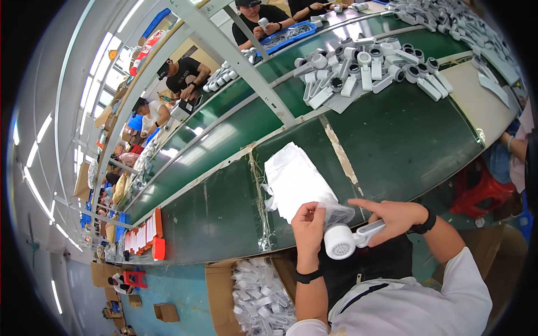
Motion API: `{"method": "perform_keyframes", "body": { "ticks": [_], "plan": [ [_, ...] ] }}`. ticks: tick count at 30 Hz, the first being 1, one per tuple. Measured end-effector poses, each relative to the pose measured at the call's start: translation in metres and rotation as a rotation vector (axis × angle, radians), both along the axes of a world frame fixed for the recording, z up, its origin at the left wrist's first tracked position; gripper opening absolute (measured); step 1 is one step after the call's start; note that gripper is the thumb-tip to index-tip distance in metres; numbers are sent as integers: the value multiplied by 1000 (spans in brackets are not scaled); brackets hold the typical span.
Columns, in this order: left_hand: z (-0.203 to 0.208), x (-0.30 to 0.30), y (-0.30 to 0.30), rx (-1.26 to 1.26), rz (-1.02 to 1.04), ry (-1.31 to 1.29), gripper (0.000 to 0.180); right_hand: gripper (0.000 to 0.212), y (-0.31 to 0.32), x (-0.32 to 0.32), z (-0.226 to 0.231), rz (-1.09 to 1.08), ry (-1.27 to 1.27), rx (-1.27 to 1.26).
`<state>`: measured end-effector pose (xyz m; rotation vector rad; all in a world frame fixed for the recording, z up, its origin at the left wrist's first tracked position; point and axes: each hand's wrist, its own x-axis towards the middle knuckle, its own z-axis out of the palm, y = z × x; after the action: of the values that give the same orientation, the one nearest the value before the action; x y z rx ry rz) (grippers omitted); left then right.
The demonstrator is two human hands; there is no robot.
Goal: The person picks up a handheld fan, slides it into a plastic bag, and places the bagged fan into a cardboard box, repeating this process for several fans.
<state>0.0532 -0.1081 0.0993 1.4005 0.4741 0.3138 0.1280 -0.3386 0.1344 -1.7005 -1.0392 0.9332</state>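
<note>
One white handheld device [341,242] is held by its handle in the right hand [395,216], index finger extended, near the green bench [409,143]; a clear bag [339,213] is pinched by the left hand [308,225]. Probably light, rigid and slick, the device is judged best gripped by the handle.
</note>
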Motion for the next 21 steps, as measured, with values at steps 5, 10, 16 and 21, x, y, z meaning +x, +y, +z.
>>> {"method": "perform_keyframes", "body": {
  "ticks": [5,10,16,21],
  "plan": [
    [6,-9,15,-43,-197,16,7,92,10,18,-26,100,45,-53],
    [7,-15,26,-36,-205,23,10,65,21,17,-33,81,152,-51],
    [3,-15,15,157,-117,-230,9,64,34,-4,-35,-174,133,-18],
    [3,-15,-19,729,-139,-286,10,65,57,-19,-60,-547,379,241]
  ]
}}
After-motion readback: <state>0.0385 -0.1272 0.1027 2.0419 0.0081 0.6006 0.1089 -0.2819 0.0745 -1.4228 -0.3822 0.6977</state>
